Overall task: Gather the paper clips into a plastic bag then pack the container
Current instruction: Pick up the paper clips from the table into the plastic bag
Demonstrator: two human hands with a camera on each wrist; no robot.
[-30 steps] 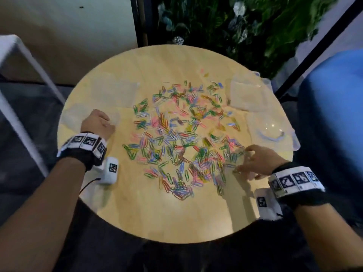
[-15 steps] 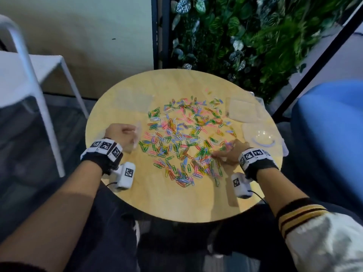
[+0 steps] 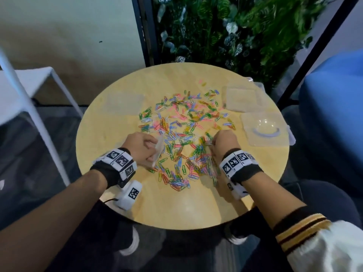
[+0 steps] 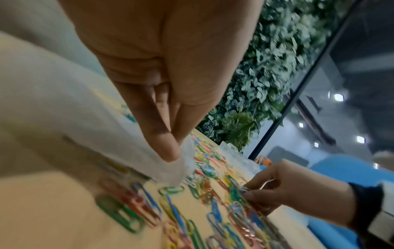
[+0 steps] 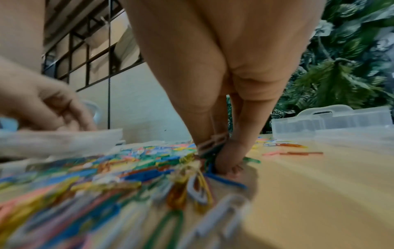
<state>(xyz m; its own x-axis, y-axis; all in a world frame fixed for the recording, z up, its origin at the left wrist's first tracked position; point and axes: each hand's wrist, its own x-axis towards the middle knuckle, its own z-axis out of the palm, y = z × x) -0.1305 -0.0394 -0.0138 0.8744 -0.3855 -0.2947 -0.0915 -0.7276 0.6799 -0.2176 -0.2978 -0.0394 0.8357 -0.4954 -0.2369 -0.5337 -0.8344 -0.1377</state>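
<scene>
Head view: round wooden table (image 3: 176, 209), colourful paper clips (image 3: 182, 138) scattered across its middle.
Left hand (image 3: 141, 149): pinching clear plastic bag (image 3: 158, 154), left of clips.
Right hand (image 3: 224, 143): pinching a few clips.
Clear plastic container (image 3: 264, 129): far right, unpacked.
Progress: barely begun.

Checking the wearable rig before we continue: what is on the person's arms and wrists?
Each bare forearm carries a black wristband topped by white blocks with black square markers. A white camera pod with a marker hangs below the left wrist, trailing a black cable. The right sleeve, pushed up, is white with a black-and-yellow striped cuff.
</scene>
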